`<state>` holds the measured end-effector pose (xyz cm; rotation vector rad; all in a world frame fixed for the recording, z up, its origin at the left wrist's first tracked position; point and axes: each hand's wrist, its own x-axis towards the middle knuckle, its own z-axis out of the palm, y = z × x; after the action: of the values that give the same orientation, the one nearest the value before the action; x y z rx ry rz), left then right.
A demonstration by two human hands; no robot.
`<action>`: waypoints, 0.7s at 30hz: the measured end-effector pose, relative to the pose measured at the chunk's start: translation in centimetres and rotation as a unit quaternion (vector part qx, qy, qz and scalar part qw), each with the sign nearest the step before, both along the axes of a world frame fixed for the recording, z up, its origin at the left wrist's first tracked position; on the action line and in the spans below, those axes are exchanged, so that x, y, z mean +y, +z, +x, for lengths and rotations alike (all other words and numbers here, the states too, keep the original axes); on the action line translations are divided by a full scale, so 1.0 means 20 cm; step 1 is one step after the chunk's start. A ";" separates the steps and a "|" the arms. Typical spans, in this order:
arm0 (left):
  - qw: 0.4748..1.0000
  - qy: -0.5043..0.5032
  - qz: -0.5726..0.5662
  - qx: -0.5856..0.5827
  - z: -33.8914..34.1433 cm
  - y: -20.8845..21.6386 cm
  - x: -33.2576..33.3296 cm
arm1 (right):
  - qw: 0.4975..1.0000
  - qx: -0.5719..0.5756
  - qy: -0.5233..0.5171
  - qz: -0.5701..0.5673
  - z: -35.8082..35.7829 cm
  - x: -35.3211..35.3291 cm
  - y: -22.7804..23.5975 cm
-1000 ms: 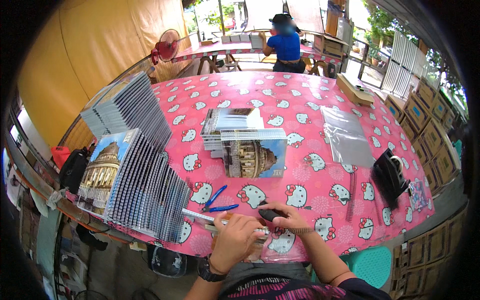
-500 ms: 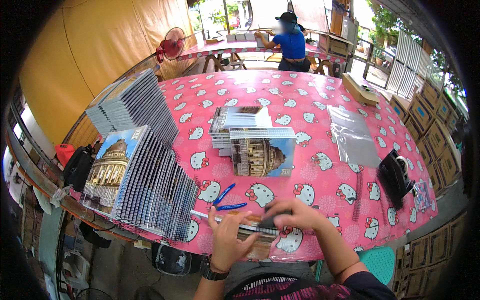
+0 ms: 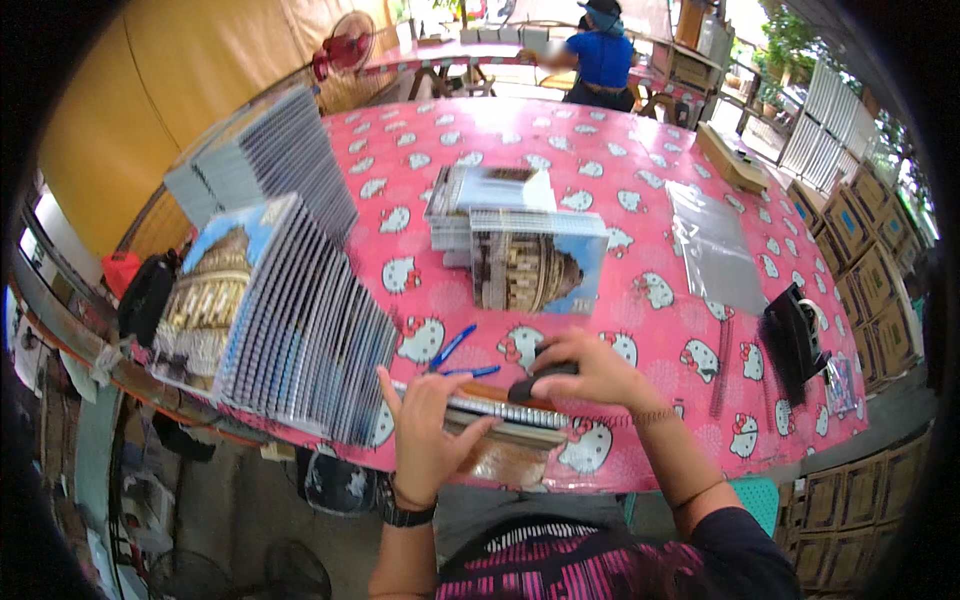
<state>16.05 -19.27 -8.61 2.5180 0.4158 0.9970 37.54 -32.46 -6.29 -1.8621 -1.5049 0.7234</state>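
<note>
My left hand (image 3: 432, 425) holds a spiral-bound notebook (image 3: 505, 455) near the table's front edge, thumb on the near side and fingers toward the far side. The notebook's bound edge faces up, and a dark wire coil (image 3: 625, 416) sticks out past its right end. My right hand (image 3: 590, 372) grips a small black rounded object (image 3: 540, 382) against that bound edge; its exact kind cannot be made out. Just beyond my left fingers lie two blue handles (image 3: 455, 346) in a V shape, their joined end partly hidden.
Tall stacks of spiral notebooks (image 3: 300, 320) stand at the left. Smaller piles (image 3: 535, 262) sit mid-table. Rightward are clear plastic sheets (image 3: 715, 245), a black tape dispenser (image 3: 795, 340) and loose coils (image 3: 722, 365). A person in blue (image 3: 602, 60) works at a far table.
My view has tilted, so the table appears higher. My right hand with the black object has shifted slightly left along the notebook, and the coil's end now shows beyond the notebook's right end.
</note>
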 end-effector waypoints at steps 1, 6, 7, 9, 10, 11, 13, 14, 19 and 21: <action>1.000 0.001 -0.012 -0.002 0.00 0.00 0.00 | 0.976 0.173 0.008 0.130 -0.01 -0.02 -0.07; 1.000 0.001 -0.014 0.017 0.01 -0.01 0.02 | 0.998 0.056 0.008 0.000 0.00 0.04 -0.07; 1.000 0.019 0.006 0.012 0.00 -0.03 0.02 | 0.987 0.138 0.015 0.079 0.00 0.02 -0.10; 0.990 0.078 -0.028 -0.113 -0.01 -0.06 0.05 | 0.936 0.287 0.073 0.192 -0.05 0.00 -0.09; 0.978 0.106 -0.043 -0.174 -0.02 -0.09 0.07 | 0.936 0.279 0.098 0.191 -0.07 0.01 -0.08; 0.972 0.097 -0.122 -0.177 -0.04 -0.14 0.10 | 0.936 0.271 0.124 0.188 -0.09 0.01 -0.07; 0.915 0.004 -0.324 -0.239 -0.04 -0.22 0.10 | 0.995 -0.011 0.017 0.096 -0.08 0.06 -0.10; 0.867 -0.045 -0.419 -0.266 -0.04 -0.24 0.10 | 0.992 -0.096 -0.033 0.072 -0.06 0.06 -0.13; 0.804 -0.073 -0.497 -0.320 0.03 -0.26 0.04 | 0.983 0.147 0.049 0.097 -0.09 0.08 -0.07; 0.802 -0.072 -0.507 -0.309 0.01 -0.30 0.05 | 0.987 -0.142 -0.032 0.063 -0.07 0.11 -0.10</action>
<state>16.23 -18.32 -14.69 1.1665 0.3879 1.0619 36.24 -30.31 -8.33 -1.9679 -1.6157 0.3345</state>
